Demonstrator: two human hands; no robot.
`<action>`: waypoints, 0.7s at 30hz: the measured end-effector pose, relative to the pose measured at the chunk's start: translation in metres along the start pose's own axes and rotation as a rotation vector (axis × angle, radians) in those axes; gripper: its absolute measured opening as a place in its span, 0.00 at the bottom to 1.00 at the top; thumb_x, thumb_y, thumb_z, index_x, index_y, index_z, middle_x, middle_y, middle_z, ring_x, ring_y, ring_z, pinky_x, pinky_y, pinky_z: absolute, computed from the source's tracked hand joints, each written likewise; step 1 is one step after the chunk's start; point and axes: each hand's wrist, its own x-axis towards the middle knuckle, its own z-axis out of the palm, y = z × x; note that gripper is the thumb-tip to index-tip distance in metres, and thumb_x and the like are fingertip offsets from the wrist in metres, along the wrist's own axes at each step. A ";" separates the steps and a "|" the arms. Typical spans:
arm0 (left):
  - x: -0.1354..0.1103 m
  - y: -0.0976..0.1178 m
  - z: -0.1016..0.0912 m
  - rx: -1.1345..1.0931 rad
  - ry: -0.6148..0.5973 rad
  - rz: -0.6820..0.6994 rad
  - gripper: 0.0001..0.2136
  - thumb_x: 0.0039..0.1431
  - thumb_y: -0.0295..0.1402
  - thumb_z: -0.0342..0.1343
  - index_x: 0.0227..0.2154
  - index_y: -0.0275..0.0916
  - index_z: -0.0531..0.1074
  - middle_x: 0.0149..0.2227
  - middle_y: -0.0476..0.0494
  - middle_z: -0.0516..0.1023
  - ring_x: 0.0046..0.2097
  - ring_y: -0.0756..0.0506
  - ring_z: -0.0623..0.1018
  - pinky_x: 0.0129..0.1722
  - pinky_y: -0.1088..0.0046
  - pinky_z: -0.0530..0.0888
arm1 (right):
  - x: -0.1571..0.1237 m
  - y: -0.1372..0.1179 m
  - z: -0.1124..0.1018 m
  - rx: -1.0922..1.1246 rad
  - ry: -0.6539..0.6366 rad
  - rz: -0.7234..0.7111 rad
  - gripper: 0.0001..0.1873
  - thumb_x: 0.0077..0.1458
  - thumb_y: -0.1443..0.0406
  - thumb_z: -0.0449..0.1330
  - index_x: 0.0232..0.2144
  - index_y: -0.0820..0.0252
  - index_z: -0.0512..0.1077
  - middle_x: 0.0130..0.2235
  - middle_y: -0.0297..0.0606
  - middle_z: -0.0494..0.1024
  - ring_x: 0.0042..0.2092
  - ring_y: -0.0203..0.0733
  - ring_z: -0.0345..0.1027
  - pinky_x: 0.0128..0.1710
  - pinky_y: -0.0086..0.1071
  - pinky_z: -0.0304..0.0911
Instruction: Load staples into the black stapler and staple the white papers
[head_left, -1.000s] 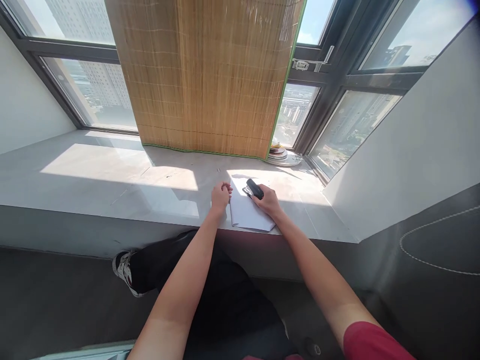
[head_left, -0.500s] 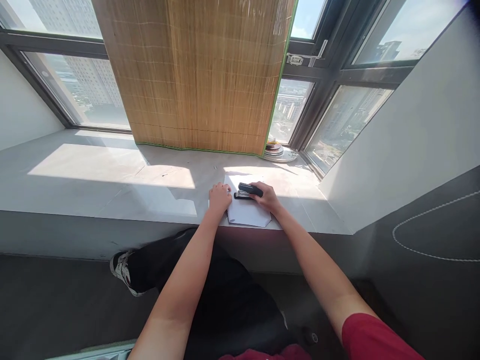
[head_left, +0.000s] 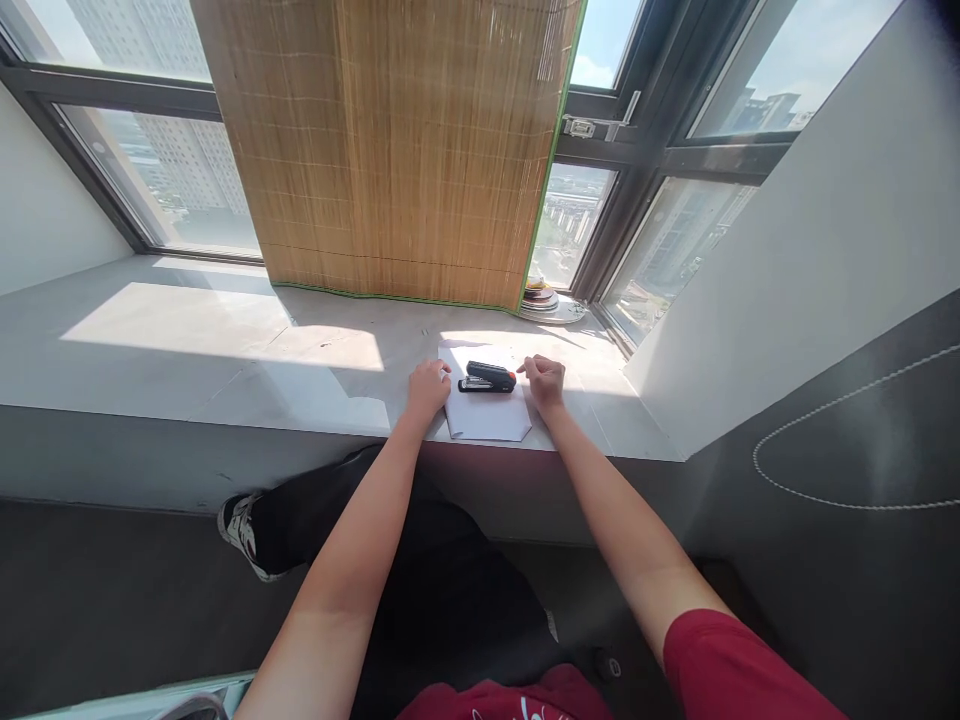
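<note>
A black stapler with a small red mark at its right end lies on a stack of white paper on the window ledge. My right hand is just right of the stapler, apart from it. Its fingers are curled in, with the index finger slightly toward the stapler, and nothing shows in them. At the left edge of the paper rests my left hand, fingers curled loosely with no object visible in them. Whether its fingertips touch the paper is hard to see.
The pale ledge has a front edge close to my wrists. A bamboo blind hangs down behind it. Several stacked plates stand in the right window corner. A beaded cord hangs at the right wall.
My right hand has let go of the stapler and drawn back to its right. The stapler now lies on the paper. My left hand stays at the paper's left edge.
</note>
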 end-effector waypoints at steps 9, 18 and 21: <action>0.016 -0.005 0.007 -0.878 0.182 -0.225 0.08 0.67 0.37 0.56 0.37 0.41 0.78 0.48 0.38 0.83 0.55 0.39 0.81 0.59 0.61 0.73 | 0.000 0.005 0.008 -0.010 -0.037 -0.064 0.20 0.50 0.63 0.55 0.12 0.54 0.51 0.20 0.28 0.50 0.25 0.34 0.45 0.28 0.35 0.44; 0.014 -0.002 0.005 -1.157 0.138 -0.334 0.10 0.68 0.40 0.56 0.39 0.40 0.78 0.55 0.34 0.82 0.58 0.40 0.81 0.63 0.60 0.72 | 0.001 0.000 0.007 0.008 -0.036 -0.150 0.22 0.60 0.59 0.56 0.15 0.53 0.62 0.21 0.32 0.63 0.29 0.40 0.57 0.33 0.36 0.57; 0.012 0.005 0.005 -1.220 0.103 -0.342 0.11 0.69 0.40 0.54 0.39 0.39 0.78 0.55 0.33 0.82 0.58 0.40 0.81 0.64 0.60 0.71 | 0.002 -0.001 0.007 0.020 -0.203 -0.215 0.14 0.63 0.53 0.60 0.34 0.54 0.80 0.38 0.40 0.82 0.41 0.46 0.71 0.41 0.39 0.66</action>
